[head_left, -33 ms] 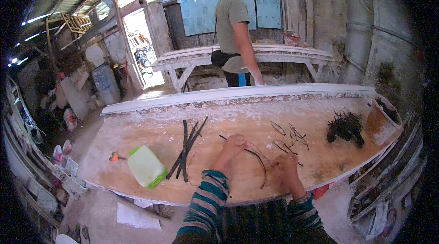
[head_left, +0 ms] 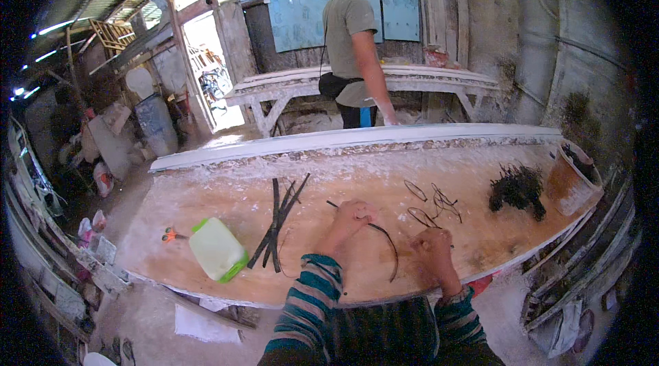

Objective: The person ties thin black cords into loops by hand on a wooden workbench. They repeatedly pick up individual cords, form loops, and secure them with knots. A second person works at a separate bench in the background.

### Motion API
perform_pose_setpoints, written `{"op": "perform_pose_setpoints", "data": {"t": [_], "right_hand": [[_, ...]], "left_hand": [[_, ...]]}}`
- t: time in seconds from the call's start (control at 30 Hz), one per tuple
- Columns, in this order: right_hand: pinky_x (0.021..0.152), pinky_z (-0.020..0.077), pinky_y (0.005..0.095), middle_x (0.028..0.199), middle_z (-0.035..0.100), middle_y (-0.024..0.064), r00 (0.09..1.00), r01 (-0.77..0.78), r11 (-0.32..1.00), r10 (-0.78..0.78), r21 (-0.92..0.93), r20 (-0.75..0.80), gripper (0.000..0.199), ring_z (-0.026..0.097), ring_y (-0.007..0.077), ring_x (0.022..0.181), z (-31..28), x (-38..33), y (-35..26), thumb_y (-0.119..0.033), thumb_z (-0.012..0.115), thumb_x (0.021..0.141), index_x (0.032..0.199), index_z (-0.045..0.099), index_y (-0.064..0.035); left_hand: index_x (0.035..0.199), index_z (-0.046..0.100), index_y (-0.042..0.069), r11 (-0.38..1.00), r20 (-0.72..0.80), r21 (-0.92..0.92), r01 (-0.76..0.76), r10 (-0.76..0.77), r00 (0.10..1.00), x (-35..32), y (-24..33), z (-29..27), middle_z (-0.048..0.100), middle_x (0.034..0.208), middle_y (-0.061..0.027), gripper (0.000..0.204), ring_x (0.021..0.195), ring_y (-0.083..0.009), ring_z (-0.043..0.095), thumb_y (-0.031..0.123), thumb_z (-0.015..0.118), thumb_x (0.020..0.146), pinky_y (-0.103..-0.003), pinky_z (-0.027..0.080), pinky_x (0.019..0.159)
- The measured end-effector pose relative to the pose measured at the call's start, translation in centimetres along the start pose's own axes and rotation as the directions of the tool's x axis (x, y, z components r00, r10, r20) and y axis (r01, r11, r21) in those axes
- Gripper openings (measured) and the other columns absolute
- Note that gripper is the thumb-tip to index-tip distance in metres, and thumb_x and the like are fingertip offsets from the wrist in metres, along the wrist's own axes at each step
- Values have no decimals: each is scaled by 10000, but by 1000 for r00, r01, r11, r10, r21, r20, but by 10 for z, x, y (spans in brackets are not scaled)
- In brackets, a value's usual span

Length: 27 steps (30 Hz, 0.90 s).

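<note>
A thin black strip (head_left: 392, 256) runs under my left hand (head_left: 351, 220), which is closed on it. One short end shows beyond the fingers, and the longer end curves toward me. To the right, my right hand (head_left: 436, 249) is closed in a fist over the board; whatever it may hold is hidden. Just beyond that hand lie several thin dark loops (head_left: 436, 205). Left of my left hand, several flat black strips (head_left: 276, 222) lie crossed on the wooden tabletop (head_left: 226, 194).
A pale green-lidded container (head_left: 218, 249) and orange-handled scissors (head_left: 173, 234) lie at left. At right are a dark tangled bunch (head_left: 518, 191) and a worn bucket (head_left: 573, 181). A long white strip (head_left: 357, 138) edges the table's far side. Beyond it stands a person (head_left: 350, 43).
My right hand has shifted slightly right, its fist turned a little. My left hand stays on the black strip. The person's arm beyond the table has moved slightly.
</note>
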State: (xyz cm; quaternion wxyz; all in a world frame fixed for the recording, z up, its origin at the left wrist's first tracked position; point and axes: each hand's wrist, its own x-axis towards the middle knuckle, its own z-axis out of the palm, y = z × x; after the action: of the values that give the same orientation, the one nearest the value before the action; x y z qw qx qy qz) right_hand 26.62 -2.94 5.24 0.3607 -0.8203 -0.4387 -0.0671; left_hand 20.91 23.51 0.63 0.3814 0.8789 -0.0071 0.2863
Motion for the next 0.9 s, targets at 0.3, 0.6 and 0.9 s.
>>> {"op": "perform_pose_setpoints", "data": {"t": [0.3, 0.6, 0.9], "right_hand": [[830, 319, 439, 774, 613, 59, 877, -184, 874, -61, -449, -477, 200, 584, 234, 770, -23, 8, 58, -287, 659, 730, 826, 664, -112], [841, 333, 443, 977, 576, 81, 988, -82, 980, 104, -183, 113, 322, 513, 276, 971, 5, 0, -2, -333, 654, 710, 940, 637, -110], [742, 389, 343, 818, 584, 69, 991, -117, 992, 121, -55, 65, 264, 546, 225, 798, 34, -7, -25, -268, 615, 772, 942, 596, -67]], "left_hand": [[906, 675, 178, 903, 49, 352, 247, -282, 958, -4, 19, -8, 558, 1043, -41, 257, 1048, -277, 436, 193, 689, 650, -463, 240, 923], [823, 676, 188, 874, -1, 416, 252, -277, 961, -6, 29, -7, 573, 963, -9, 143, 1035, -248, 446, 182, 667, 681, -464, 226, 900], [826, 585, 94, 975, -137, 224, -14, 45, 990, 6, 25, -4, 594, 814, -80, 79, 822, -246, 566, 140, 599, 763, -419, 354, 809]]}}
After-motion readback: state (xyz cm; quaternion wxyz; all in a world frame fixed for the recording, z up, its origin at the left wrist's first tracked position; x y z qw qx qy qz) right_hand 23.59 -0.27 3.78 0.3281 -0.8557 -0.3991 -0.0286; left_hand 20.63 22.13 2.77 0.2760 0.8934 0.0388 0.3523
